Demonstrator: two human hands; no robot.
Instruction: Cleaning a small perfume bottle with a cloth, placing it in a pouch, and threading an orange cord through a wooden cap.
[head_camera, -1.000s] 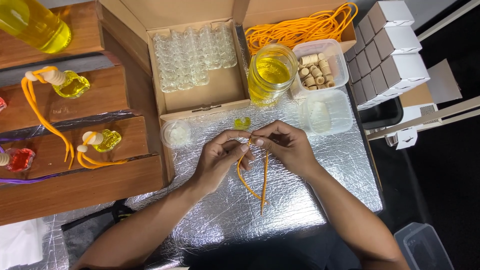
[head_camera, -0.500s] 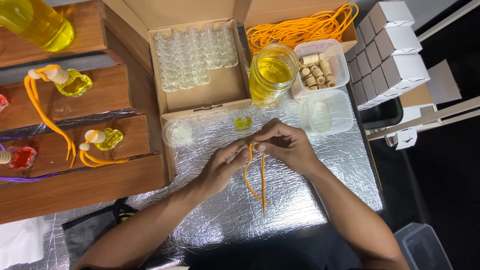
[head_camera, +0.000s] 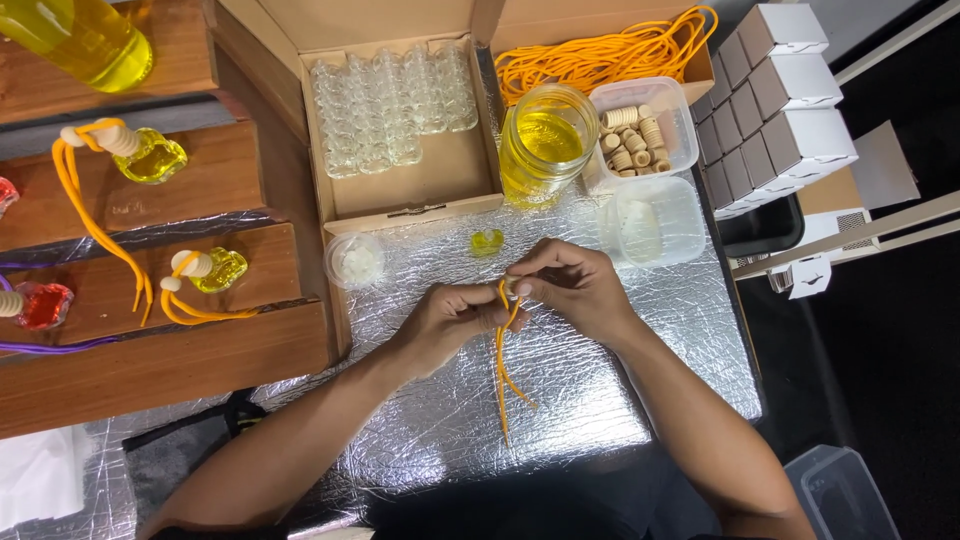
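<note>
On foil, two hands (head_camera: 510, 305), one orange cord (head_camera: 502, 370)

I see a bright, even light coming from above. The foil (head_camera: 600, 400) gives many small glares. Shadows under my hands are soft and short. The right side is dark. The picture is sharp, with little blur.

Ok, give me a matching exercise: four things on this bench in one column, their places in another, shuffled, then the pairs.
Things:
1. orange cord
2. glass jar of yellow liquid
3. wooden caps
4. small empty bottles

Places:
A. in the open cardboard box
B. in a clear plastic tub
C. between the left hand and right hand
D. beside the tub, on the foil

Pairs: 1-C, 2-D, 3-B, 4-A
</note>
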